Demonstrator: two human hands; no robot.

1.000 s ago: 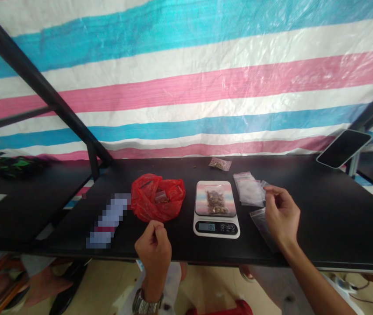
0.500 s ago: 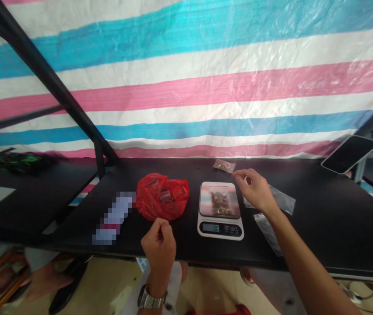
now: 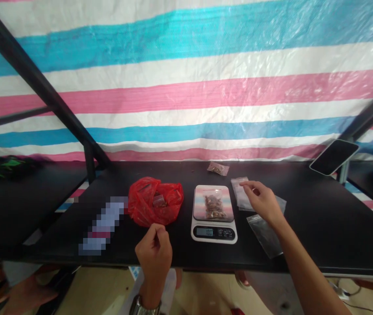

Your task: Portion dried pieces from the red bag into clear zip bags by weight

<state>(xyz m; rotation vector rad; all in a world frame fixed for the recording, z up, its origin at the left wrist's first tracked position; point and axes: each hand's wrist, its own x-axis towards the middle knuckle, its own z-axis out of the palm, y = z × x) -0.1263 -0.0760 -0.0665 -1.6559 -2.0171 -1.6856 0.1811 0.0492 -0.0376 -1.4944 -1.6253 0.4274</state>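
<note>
Red bag (image 3: 140, 208) sits just past the left hand (image 3: 154, 251), curled in a fist. Filled packet's (image 3: 215, 206) on the scale (image 3: 214, 239) between both hands. Right hand's (image 3: 243, 185) fingertips are together over clear bags (image 3: 239, 192), can't tell if pinching one.

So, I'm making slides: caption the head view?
Bag of brown bits on a scale, between a red bag and the right hand.

Packet (image 3: 215, 206) on scale (image 3: 214, 238); bag (image 3: 153, 215) left.

Makeshift workspace: striped sheeting (image 3: 173, 103), black desk (image 3: 331, 218)
</note>
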